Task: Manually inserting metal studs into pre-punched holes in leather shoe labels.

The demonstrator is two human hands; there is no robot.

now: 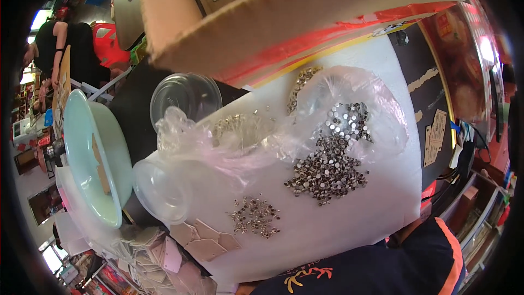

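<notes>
Neither of my hands shows clearly. Small patches of skin appear at the table's near edge beside my dark shirt point(360, 270), too little to make out fingers. On the white sheet point(327, 229) covering the table lies a large pile of small metal rivet-like caps point(325, 177), spilling from a clear plastic bag point(382, 109). Closer to me on the left is a smaller heap of metal pieces point(255, 217), which look like short studs. Another crumpled clear bag point(218, 153) lies behind it, with more metal pieces point(240, 128) under the plastic.
A large open cardboard box point(305, 27) stands at the back. On the left are a pale green basin point(117, 153), two clear plastic tubs point(188, 95) point(161, 191) and flat card pieces point(204, 240). Printed cards point(435, 137) lie at right. Another person point(71, 49) is farther off.
</notes>
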